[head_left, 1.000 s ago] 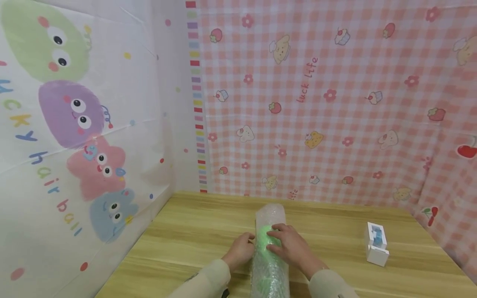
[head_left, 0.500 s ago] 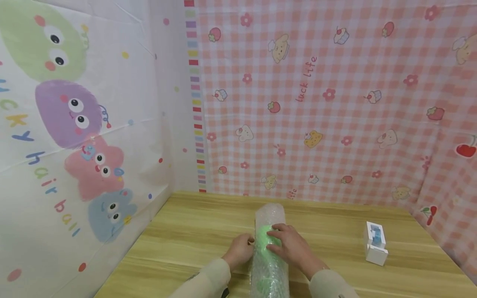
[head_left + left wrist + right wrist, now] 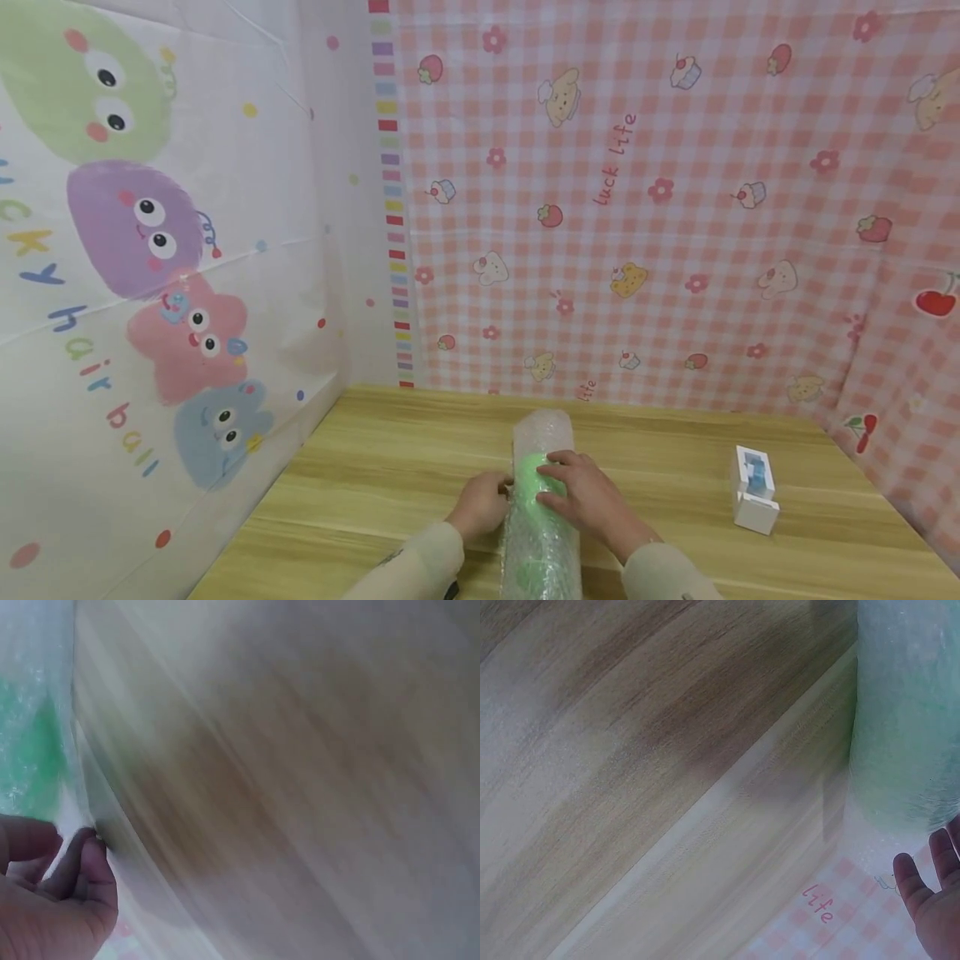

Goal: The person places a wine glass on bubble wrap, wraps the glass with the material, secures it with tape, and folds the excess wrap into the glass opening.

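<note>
A long roll of bubble wrap (image 3: 542, 546) lies lengthwise on the table, with something bright green showing through its layers. My left hand (image 3: 482, 505) is at its left side, thumb and fingers pinching the edge of the wrap. Close up in the left wrist view, the left hand (image 3: 56, 900) has curled fingers with the tips together at the edge of the clear wrap (image 3: 64, 712). My right hand (image 3: 592, 500) rests on the roll from the right, fingers spread and slightly bent over the green part. Only some fingers of the right hand (image 3: 937, 907) show in the right wrist view.
A small white box-like holder (image 3: 754, 492) with a blue piece in it stands at the right of the wooden table (image 3: 390, 450). Behind the table hangs a pink checked cloth (image 3: 637, 233); a white printed cloth (image 3: 300, 208) covers the left side.
The left fingers have tucked in slightly at the wrap's left edge, and the roll's near left edge sits a little further left. The right hand keeps its place.
</note>
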A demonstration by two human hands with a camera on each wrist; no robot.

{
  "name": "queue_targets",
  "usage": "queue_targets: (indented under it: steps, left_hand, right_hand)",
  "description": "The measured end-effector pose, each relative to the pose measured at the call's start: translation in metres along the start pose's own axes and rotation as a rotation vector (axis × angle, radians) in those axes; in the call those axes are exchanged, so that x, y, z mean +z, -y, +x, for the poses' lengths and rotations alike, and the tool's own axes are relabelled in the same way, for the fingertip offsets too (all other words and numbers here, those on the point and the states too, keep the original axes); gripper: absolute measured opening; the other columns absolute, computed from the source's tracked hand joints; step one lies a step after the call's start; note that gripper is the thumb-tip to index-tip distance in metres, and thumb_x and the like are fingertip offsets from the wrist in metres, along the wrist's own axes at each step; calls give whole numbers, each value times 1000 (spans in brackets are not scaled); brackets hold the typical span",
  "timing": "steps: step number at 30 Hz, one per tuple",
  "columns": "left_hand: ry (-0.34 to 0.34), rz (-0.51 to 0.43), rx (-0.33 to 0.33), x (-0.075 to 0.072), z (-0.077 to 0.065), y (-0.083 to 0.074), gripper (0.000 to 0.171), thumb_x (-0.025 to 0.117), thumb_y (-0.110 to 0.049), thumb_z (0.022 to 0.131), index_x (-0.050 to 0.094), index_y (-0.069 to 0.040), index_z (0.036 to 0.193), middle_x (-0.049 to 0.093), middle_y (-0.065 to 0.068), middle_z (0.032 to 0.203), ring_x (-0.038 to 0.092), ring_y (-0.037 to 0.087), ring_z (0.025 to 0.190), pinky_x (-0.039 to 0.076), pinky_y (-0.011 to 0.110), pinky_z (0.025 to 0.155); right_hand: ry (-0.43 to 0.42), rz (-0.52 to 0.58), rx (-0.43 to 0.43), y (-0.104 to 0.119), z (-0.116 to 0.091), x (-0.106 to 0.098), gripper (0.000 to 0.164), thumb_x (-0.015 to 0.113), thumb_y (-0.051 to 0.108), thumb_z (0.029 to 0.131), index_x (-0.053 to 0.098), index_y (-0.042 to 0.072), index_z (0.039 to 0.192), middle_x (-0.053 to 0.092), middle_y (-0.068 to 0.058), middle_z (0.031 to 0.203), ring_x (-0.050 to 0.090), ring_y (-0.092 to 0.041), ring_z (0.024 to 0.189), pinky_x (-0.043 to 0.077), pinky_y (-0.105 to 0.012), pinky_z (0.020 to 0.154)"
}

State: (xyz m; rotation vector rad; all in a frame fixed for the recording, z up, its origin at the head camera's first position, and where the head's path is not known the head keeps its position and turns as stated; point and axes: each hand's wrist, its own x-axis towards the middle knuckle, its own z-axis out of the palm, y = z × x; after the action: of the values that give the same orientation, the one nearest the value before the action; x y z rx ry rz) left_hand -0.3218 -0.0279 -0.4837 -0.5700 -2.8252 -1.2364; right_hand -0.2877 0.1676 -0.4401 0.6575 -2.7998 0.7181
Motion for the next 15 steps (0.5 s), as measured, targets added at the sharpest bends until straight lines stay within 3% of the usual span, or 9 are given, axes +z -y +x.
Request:
queue_targets:
  steps: [5, 10, 15]
  left_hand:
    - [-39, -183, -59, 1, 1, -3, 41, 47, 4, 88, 53, 13, 128, 67, 20, 104, 62, 37, 102, 48, 56, 93]
    - [-22, -385, -154, 3, 4, -7, 54, 46, 3, 85, 41, 16, 137, 67, 22, 105, 60, 37, 103, 45, 55, 98]
    - [-21, -409, -200, 6, 4, -9, 49, 49, -1, 89, 45, 17, 134, 54, 34, 127, 49, 48, 121, 37, 60, 104]
  right_hand:
    - [-11, -5, -6, -1, 0, 1, 39, 74, 28, 90, 69, 6, 122, 55, -18, 134, 50, -40, 122, 44, -58, 99]
    - [-27, -8, -1, -2, -3, 1, 39, 75, 27, 89, 70, 6, 121, 56, -18, 133, 50, -41, 123, 43, -59, 99]
    - [-41, 8, -8, -3, -5, 1, 40, 75, 27, 88, 69, 5, 121, 56, -18, 133, 50, -42, 123, 42, -59, 100]
